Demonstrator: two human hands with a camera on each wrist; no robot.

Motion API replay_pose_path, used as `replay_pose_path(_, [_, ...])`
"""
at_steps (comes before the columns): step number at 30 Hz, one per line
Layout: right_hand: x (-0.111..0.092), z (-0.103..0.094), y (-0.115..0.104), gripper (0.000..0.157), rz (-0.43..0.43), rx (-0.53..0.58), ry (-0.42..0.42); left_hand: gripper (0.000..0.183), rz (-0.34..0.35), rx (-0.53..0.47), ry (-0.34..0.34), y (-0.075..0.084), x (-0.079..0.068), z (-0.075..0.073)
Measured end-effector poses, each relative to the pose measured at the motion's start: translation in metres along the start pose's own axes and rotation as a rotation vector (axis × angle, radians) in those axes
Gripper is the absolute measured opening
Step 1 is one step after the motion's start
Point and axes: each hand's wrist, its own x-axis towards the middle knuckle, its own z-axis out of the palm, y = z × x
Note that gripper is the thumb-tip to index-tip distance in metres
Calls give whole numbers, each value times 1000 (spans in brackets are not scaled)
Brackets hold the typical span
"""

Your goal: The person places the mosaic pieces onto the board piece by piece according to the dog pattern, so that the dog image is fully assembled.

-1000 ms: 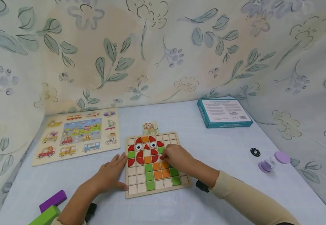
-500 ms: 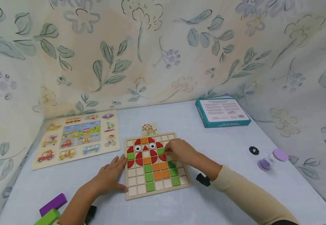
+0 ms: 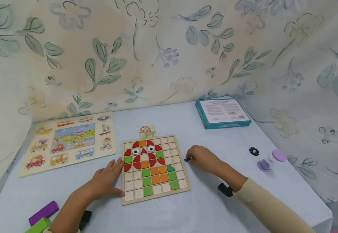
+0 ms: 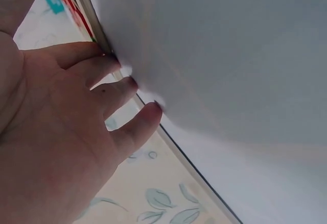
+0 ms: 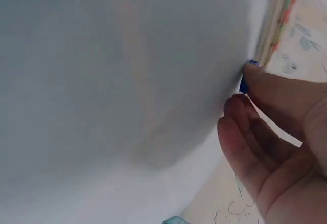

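Note:
A wooden grid board [image 3: 128, 195] carries red, orange and green mosaic tiles, with two round eye tiles [image 3: 150, 148] near its top. My left hand [image 3: 105, 183] rests at the board's left edge, fingers extended; the left wrist view shows its fingertips [image 4: 153, 109] on the tabletop. Just beyond the right edge, my right hand [image 3: 203, 159] pinches a small blue tile [image 3: 187, 159]. In the right wrist view, thumb and fingers hold that tile [image 5: 243, 85] close over the table, its shape mostly hidden. A small picture card [image 3: 147, 131] lies above the board.
A vehicle picture puzzle [image 3: 70, 159] lies at the left. Purple [image 3: 43, 213] and green [image 3: 39, 225] blocks are near the left forearm. At the back right sits a teal-edged box [image 3: 224, 113]; a black disc [image 3: 254, 151] and a small purple-capped sand timer [image 3: 271, 160] lie right.
My right hand has moved right, off the board, leaving a red tile in a cell there, and now holds a blue tile. The left hand has stayed at the board's edge.

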Motion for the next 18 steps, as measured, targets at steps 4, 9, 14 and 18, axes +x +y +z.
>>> replay_pose_path(4, [1, -4, -13, 16, -111, 23, -47, 112, -19, -25, -18, -3, -4, 1])
replay_pose_path(9, [3, -1, -24, 16, -249, 31, -144, 112, -39, -33, -3, -6, -9, 4])
replay_pose_path(14, [3, 5, -24, 14, -221, 39, -173, 113, -33, -44, 0, -7, -10, 6])
replay_pose_path(18, [2, 7, -23, 12, -236, 37, -167, 113, -33, -44, 4, -5, -10, 6])
